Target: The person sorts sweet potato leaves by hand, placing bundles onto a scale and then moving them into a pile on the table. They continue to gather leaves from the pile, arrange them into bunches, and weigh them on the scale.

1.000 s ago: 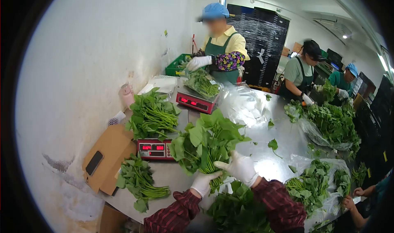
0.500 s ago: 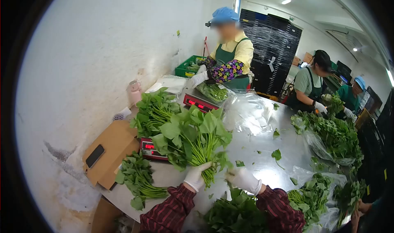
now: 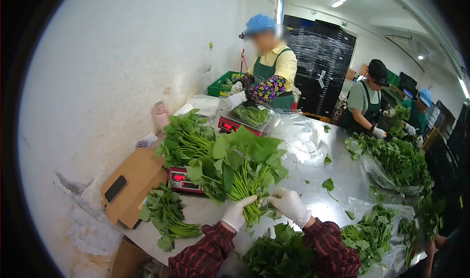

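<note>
My left hand (image 3: 237,212), in a white glove, is closed around the stems of a bunch of leafy greens (image 3: 245,175). The bunch is held tilted over the metal table, leaves pointing away from me. My right hand (image 3: 290,204), also gloved, is at the right side of the stems with its fingers pinched together; what lies between the fingertips is hidden. Behind the bunch, another pile of greens (image 3: 183,136) lies on a red scale (image 3: 184,179) with a lit display. A smaller bunch (image 3: 169,217) rests to the left, and more greens (image 3: 279,253) lie between my forearms.
A cardboard piece (image 3: 134,180) with a phone (image 3: 116,189) is at the left edge, near a pink bottle (image 3: 160,115). Across the table (image 3: 313,180), a co-worker (image 3: 267,67) handles bagged greens on a second scale (image 3: 240,125). Plastic bags (image 3: 298,136) and heaped greens (image 3: 391,160) lie right.
My right hand has moved left and up against the held stems, its fingers now pinched. The held bunch has shifted slightly to the right.
</note>
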